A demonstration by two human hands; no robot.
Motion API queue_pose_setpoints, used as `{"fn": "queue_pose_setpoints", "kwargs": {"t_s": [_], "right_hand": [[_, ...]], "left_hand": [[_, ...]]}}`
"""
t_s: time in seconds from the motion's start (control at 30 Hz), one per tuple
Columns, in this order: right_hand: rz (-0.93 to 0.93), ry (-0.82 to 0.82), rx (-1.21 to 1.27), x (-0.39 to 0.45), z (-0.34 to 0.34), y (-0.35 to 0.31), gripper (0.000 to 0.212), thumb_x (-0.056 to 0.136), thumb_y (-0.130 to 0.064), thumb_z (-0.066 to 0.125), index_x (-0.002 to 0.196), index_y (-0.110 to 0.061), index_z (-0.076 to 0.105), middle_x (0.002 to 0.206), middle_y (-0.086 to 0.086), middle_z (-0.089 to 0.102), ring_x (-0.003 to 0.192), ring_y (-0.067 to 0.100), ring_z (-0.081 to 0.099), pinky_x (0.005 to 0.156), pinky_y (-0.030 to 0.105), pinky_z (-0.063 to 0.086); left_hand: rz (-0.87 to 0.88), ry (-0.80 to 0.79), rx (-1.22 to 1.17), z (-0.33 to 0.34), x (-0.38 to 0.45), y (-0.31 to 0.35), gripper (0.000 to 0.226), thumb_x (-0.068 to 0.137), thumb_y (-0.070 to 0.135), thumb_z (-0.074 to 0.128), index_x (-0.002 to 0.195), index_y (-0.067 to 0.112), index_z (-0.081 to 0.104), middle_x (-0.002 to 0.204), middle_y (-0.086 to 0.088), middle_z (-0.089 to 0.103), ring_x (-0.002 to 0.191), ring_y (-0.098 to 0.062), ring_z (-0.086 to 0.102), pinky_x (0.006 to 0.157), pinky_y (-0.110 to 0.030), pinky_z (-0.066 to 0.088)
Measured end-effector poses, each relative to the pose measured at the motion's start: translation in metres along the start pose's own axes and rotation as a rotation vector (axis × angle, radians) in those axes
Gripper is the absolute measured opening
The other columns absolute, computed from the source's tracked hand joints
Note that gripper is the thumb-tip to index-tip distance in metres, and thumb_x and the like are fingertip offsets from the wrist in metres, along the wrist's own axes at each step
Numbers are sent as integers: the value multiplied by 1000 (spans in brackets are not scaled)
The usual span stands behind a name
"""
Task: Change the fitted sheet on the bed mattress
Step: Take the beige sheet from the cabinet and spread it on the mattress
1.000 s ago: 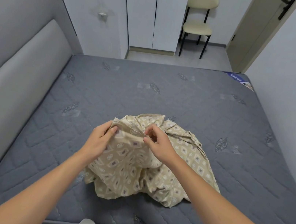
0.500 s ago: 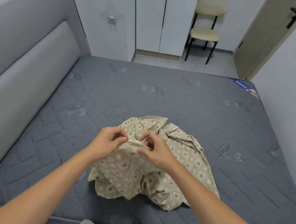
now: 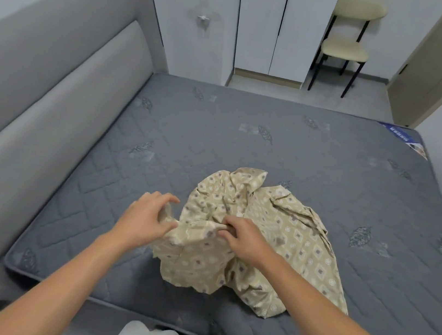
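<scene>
Nearest me, at six o'clock, a strip of pale clothing sits at the frame's bottom edge, and my two forearms reach forward over the mattress point(image 3: 248, 131) edge. My left hand point(image 3: 146, 220) pinches a bunched edge of the fitted sheet point(image 3: 284, 234), with the fingertips partly spread above the fold. My right hand point(image 3: 243, 238), just beside it at one o'clock, curls its fingers round the same edge. The hands are a little apart, with a short span of fabric stretched between them.

The sheet, beige with small diamond prints, lies crumpled in a heap on the bare grey quilted mattress, near its close edge and slightly right of centre.

I judge I am hunting for a corner or seam. Next I need to open the heap and spread it.

Elastic and corners are buried in folds; I cannot tell them apart. At nine o'clock stands a grey padded headboard point(image 3: 55, 79). Far off at one o'clock is a chair point(image 3: 346, 48), and a door is cut off at two o'clock.
</scene>
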State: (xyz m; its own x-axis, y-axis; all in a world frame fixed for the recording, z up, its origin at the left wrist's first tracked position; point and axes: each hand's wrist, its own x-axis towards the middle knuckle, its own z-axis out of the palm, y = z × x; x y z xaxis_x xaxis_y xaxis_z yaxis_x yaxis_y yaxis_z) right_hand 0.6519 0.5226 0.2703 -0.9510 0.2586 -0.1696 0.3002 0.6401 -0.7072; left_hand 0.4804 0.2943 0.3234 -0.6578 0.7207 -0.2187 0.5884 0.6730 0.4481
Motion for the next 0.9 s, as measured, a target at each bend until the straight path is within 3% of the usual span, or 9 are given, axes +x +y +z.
{"fn": "queue_pose_setpoints", "kwargs": {"t_s": [0.13,0.23,0.3,0.37,0.53,0.63,0.73,0.8,0.9], "right_hand": [[-117,0,-28,12,7,-25,20,99,-27,67,84,-19,57,74,-10,55,69,9,50,68,36,43],[-170,3,-42,12,10,-35,21,98,-29,69,84,-20,56,73,-10,53,69,10,48,68,35,43],[-175,-32,-68,9,10,-36,17,96,-28,69,85,-20,58,75,-11,56,71,9,49,69,35,43],[-140,-111,-119,5,7,-32,14,94,-29,69,87,-22,59,80,-8,61,75,12,54,71,38,47],[-17,-331,-351,3,10,-2,14,94,-30,70,89,-23,59,98,3,69,87,22,59,73,37,41],[54,-275,-421,6,10,18,14,99,-35,66,101,-22,69,107,3,72,102,27,64,80,37,41],[74,-146,-429,12,1,15,13,98,-27,59,86,-25,63,93,-1,71,92,25,64,91,41,44],[47,-100,-366,18,-6,2,15,93,-19,57,78,-21,56,82,-2,65,79,22,61,82,47,51],[-10,-70,-265,22,-13,-24,21,88,-11,54,70,-18,48,68,-3,56,66,17,53,65,47,48]], "left_hand": [[105,-148,3,18,10,1,90,65,81,63,147,47,49,160,4,33,149,-20,25,123,-47,29],[191,-244,-28,31,17,8,56,77,66,69,122,32,66,120,15,62,115,-6,52,109,-39,39],[202,-269,-91,35,17,12,24,90,43,74,90,21,65,74,16,59,74,-2,52,81,-37,44],[225,-293,-179,37,15,11,31,94,30,74,74,19,54,61,11,48,60,-7,42,64,-33,35],[267,-309,-304,20,10,-3,18,94,21,69,81,15,59,71,-3,51,69,-5,41,65,-35,37],[217,-268,-344,0,8,-13,21,95,12,69,79,25,62,70,12,55,68,-2,46,65,-27,37],[170,-160,-188,-13,8,-27,12,88,24,65,77,27,60,69,13,58,64,-6,51,64,-37,43],[119,-132,-84,-15,9,-31,7,80,36,61,79,30,59,73,13,62,69,-8,57,66,-45,51],[121,-220,-29,-6,12,-20,36,72,60,70,99,42,55,97,22,63,92,-2,60,80,-38,53]]}}
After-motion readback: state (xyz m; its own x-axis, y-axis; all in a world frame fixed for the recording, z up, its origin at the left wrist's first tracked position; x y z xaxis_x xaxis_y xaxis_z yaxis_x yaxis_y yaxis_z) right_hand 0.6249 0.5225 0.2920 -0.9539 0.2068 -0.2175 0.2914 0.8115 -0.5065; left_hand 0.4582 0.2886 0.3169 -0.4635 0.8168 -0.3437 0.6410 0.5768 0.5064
